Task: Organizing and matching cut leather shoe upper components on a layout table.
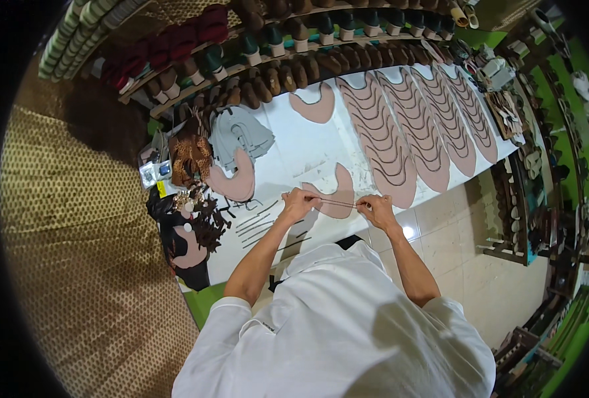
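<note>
A thin dark strip [338,202] is stretched between my two hands, just in front of me. My left hand [299,204] pinches its left end, and my right hand [377,211] pinches the other. Under the strip, a pink U-shaped shoe upper piece [345,182] lies on the white table [288,146], its two arms pointing away from me. Whether the strip touches the piece, I cannot tell. Several loose dark strips [258,225] lie left of my left hand. On the right, overlapping rows of similar pink pieces [397,159] show dark curved edges.
Another pink piece [317,109] lies at the table's far side. To the left are a pink piece [238,182], grey cut pieces [231,136] and dark scraps [209,225]. Shelves of shoes [281,79] line the back. A box of small items [503,109] sits far right.
</note>
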A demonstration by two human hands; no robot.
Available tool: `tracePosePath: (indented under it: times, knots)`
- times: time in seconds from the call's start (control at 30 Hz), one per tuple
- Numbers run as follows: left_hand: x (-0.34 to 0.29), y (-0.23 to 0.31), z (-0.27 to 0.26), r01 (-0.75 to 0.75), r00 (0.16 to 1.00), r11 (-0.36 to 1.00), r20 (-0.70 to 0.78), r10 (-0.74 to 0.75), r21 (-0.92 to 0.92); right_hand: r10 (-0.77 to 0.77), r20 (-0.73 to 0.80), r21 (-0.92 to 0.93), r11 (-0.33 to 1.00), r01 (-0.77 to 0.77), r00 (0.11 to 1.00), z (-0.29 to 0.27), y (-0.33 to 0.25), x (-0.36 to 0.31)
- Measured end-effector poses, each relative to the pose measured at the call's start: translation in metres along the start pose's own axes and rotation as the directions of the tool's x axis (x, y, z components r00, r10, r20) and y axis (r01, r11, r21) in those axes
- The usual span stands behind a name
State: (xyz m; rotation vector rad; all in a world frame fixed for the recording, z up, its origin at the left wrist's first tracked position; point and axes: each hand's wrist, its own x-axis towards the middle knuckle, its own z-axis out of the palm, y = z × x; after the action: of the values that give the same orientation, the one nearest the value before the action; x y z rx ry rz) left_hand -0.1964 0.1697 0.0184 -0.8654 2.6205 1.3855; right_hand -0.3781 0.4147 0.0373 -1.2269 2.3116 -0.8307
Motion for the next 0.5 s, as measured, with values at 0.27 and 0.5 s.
tracePosePath:
  times: [0.27, 0.5]
  knots:
    - [0.007, -0.009, 0.004, -0.053, 0.985, 0.989, -0.157, 0.074, 0.138, -0.021, -0.082, -0.154, 0.988, 0.008, 0.996, -0.001, 0.019, -0.008]
    - [-0.009, -0.010, -0.008, -0.017, 0.951, 0.902, -0.271, 0.148, 0.431, -0.137, -0.178, -0.126, 0.985, 0.116, 0.974, 0.016, -0.013, 0.019]
